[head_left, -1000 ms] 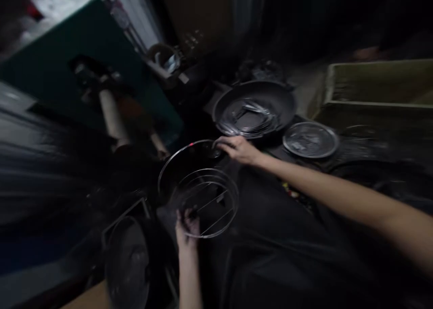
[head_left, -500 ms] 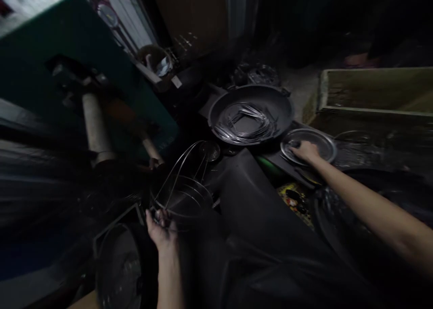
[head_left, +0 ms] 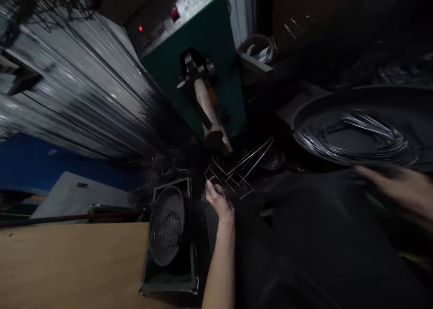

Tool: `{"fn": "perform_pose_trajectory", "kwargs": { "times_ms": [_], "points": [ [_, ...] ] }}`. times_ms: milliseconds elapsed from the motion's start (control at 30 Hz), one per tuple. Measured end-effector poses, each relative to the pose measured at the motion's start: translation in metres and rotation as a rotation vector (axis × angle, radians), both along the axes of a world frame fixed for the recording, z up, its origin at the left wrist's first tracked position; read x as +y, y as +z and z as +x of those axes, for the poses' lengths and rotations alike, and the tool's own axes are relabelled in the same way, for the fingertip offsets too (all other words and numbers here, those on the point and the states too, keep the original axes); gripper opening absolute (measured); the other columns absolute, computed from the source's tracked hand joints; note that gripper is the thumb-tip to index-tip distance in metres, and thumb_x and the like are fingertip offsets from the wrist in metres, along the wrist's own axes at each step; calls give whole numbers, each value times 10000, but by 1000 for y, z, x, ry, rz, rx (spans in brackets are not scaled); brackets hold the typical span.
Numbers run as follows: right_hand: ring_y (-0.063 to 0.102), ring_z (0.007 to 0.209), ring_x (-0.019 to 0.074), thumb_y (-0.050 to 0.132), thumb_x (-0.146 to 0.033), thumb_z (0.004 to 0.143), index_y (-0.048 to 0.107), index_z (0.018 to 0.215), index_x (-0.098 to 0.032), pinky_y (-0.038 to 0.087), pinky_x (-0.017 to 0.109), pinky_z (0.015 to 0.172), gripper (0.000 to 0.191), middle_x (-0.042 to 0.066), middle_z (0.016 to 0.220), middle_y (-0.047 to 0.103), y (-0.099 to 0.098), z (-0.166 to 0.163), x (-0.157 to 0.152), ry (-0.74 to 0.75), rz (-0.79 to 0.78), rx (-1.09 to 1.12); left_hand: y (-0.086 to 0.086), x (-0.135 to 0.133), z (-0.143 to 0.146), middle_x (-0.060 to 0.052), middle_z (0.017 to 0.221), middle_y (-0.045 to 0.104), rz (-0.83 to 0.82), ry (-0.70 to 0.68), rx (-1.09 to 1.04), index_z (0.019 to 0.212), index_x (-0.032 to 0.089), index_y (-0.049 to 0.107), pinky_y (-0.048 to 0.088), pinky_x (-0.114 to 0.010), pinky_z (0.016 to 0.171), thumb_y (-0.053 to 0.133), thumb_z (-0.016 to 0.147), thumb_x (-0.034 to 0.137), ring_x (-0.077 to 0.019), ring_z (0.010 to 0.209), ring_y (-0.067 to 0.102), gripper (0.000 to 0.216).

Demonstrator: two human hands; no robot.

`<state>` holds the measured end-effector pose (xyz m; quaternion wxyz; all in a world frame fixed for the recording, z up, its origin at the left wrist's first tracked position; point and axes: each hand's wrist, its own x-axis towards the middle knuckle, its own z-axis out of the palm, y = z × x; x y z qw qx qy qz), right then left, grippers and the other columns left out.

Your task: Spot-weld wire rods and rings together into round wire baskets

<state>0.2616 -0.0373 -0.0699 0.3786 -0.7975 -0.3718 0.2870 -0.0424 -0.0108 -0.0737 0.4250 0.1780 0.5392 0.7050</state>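
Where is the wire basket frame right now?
The wire frame sits mid-picture in the head view, gripped by the left hand, just below the green machine.

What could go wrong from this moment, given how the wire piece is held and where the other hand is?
1. The left hand grips the wire frame only at one edge, so it may tip or slip, or its thin wires may bend.
2. The frame's far end sits near the machine's arm and may snag on it.
3. The right hand is blurred beside the pan of loose wire rings; in this dim light it could catch the ring ends or scatter them.
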Motion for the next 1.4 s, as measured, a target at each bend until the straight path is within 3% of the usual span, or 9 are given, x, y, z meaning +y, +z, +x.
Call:
{"fn": "perform_pose_trajectory", "kwargs": {
  "times_ms": [133,233,333,600,933,1200,1400],
  "points": [
    [643,676,217,688,-321,704,655,752,-214,555,328,635,122,77,742,676,22,-82,27,135,64,579,2,0,-4,117,504,170,15,26,43,904,192,545,146,-186,399,560,778,625,-38,401,153,451],
    [609,609,156,758,-382,653,645,704,-167,518,243,534,248,62,678,643,36,-135,46,245,114,671,-2,1,-11,120,504,170,20,47,6,899,191,541,136,-183,398,584,763,631,-43,416,135,462],
    [591,585,120,822,-439,574,650,703,-144,475,192,479,365,50,667,638,43,-161,52,256,158,749,-9,2,-21,121,492,187,18,83,-17,893,189,542,148,-180,399,603,751,633,-44,412,152,470],
    [602,592,120,861,-418,509,680,720,-145,482,187,469,389,73,740,678,47,-174,52,278,92,862,-13,6,-36,119,480,222,-16,108,3,822,171,544,152,-177,396,617,725,660,-41,396,190,504],
    [627,652,114,733,-172,728,703,739,-176,482,149,475,33,76,832,701,56,-179,64,178,-121,966,-6,15,-44,118,482,230,-33,91,26,891,154,584,146,-172,397,619,715,673,-42,409,186,550],
    [640,671,128,713,-154,757,684,715,-175,519,157,505,55,68,807,694,55,-183,72,172,-117,1002,-5,22,-47,109,504,228,-22,74,26,871,145,610,154,-170,409,616,741,641,-38,422,192,513],
    [628,610,113,679,-121,783,671,705,-164,508,138,457,89,65,764,690,66,-189,76,147,-106,987,8,24,-51,109,503,234,-30,67,-8,897,131,644,150,-166,407,652,727,602,-28,412,202,500]
  ]
}}
